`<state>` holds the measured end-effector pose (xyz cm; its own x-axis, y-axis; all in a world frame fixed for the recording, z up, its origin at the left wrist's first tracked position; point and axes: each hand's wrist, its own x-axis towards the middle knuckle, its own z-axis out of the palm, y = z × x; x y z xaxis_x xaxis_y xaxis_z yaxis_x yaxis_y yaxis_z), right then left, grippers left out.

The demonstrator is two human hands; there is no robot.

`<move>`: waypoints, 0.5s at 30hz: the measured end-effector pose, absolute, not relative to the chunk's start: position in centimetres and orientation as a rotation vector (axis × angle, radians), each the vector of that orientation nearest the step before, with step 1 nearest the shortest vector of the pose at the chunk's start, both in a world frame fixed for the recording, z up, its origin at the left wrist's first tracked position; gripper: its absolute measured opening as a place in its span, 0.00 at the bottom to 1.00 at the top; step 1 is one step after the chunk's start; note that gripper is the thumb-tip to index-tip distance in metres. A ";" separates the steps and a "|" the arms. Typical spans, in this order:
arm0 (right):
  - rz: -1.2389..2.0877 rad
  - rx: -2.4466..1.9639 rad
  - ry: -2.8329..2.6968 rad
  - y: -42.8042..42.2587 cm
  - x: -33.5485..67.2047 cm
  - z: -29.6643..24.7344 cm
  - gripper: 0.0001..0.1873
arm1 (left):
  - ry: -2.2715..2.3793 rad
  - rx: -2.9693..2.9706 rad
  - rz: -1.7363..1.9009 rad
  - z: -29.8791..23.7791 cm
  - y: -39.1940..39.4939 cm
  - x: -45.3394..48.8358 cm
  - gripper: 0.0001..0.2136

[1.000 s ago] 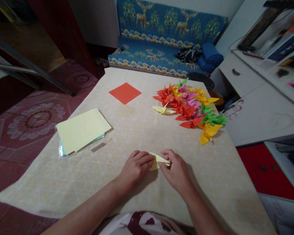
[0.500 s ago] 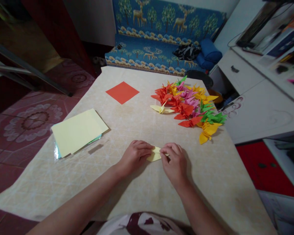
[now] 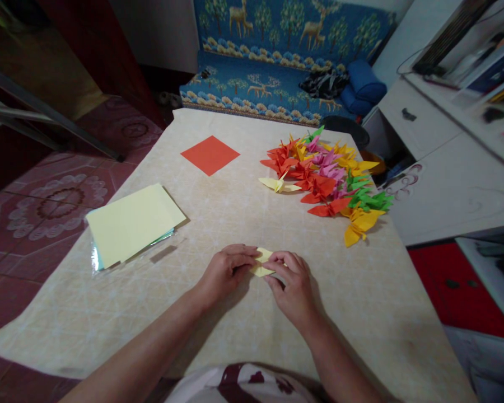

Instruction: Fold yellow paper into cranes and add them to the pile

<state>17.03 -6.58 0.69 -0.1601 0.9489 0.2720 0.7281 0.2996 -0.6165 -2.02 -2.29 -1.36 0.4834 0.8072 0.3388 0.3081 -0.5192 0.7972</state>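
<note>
A small piece of folded yellow paper [image 3: 262,267] lies on the table near its front edge, between my two hands. My left hand [image 3: 227,270] holds down its left side, with the fingers bent together over the edge. My right hand [image 3: 291,280] has its fingertips on the paper's right part, with the thumb at the lower edge. Part of the paper is hidden under the fingers, and its exact folds are too small to make out.
Paper cranes [image 3: 325,176] in several colours crowd the right back of the table [image 3: 218,336]. One pale yellow crane [image 3: 278,184] sits at their left edge. A red paper square [image 3: 210,155] lies at the back, and a stack of coloured sheets [image 3: 136,221] at the left.
My right hand's fingers have shifted left across the folded paper and lie flatter on it. My left hand keeps its place on the left side. The view has tilted slightly.
</note>
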 end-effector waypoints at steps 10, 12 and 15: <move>0.600 -1.351 -1.818 -6.9 17.2 -0.5 0.15 | 0.963 2.212 0.970 -1.6 -3.3 -1.9 0.11; 0.596 -1.354 -1.819 -6.9 17.2 -0.4 0.15 | 0.946 2.234 0.961 -1.6 -3.2 -1.9 0.11; 0.516 -1.409 -1.859 -6.8 17.0 -0.2 0.13 | 0.944 2.282 0.968 -1.4 -3.1 -1.9 0.09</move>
<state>17.03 -6.79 -0.19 -0.1281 0.9414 0.3119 0.6460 0.3178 -0.6940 -1.94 -3.11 -1.44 0.5108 0.7479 0.4240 0.4047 -0.6442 0.6490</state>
